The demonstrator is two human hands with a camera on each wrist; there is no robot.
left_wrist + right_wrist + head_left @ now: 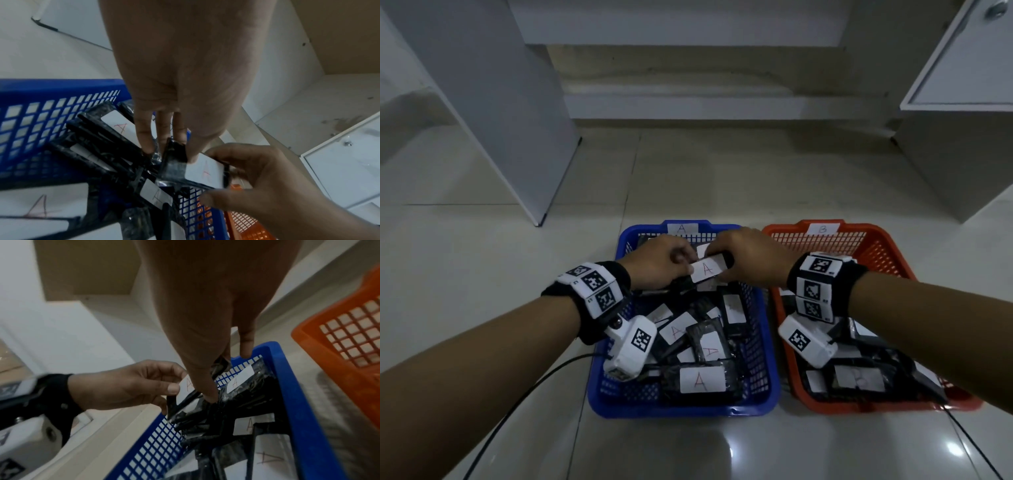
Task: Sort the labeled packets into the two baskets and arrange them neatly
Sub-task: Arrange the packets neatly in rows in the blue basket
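- Nearest the viewer, two bare forearms reach forward, each with a black wrist strap carrying white blocks printed with square black-and-white markers.
- Below them on a glossy pale tiled floor [688, 455] sit two plastic mesh baskets, side by side and almost touching.
- The blue mesh basket [770, 377], on the left and tagged "A" on its far rim, holds a loose, overlapping heap of black glossy packets; every white label that can be read shows a red "A". They lie at mixed angles, not yet neat.
- The orange mesh basket [791, 377], on the right and tagged "B", holds fewer black packets, mostly hidden under the right forearm; their labels cannot be read.
- Over the far half of the blue basket, both hands hold one black packet with a white "A" label [707, 269], lifted just above the heap.
- The left hand [657, 263] has its fingers curled round the packet's left end, thumb on top.
- The right hand [746, 260] pinches the packet's right end between thumb and curled fingers.
- The packet looks light, thin and fairly flat, with a crinkly, slick wrapper that could slide. Holding it by the short ends, as now, should keep the label visible while it is set down.
- Farther off stand white cabinet panels and a pale wall.
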